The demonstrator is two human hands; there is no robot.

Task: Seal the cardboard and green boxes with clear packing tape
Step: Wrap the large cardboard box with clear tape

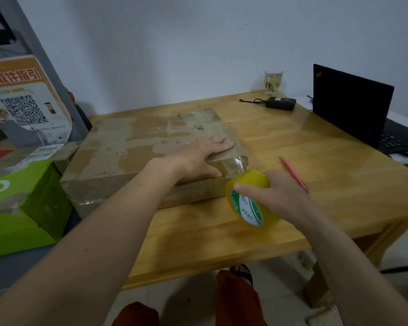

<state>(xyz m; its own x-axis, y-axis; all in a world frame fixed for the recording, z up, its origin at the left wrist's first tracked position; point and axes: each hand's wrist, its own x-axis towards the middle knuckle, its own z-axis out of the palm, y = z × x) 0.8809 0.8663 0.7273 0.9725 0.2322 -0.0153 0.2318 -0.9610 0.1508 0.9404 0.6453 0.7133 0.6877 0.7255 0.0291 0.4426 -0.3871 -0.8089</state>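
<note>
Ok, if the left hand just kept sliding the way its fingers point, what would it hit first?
Nothing on the cardboard box: the left hand lies flat, fingers pointing right toward the box's right edge. Past that is bare table, and further along probably the laptop, though depth is unclear.

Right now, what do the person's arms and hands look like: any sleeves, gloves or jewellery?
Both forearms are bare to the frame edge: no sleeves in view. The left hand and right hand wear no gloves; no rings, watch or bracelet visible.

Dim, flat indoor light w/ bluish cast, soft glare on table far right, faint shadows, wide-angle bending at edges, slightly soft, noisy
</note>
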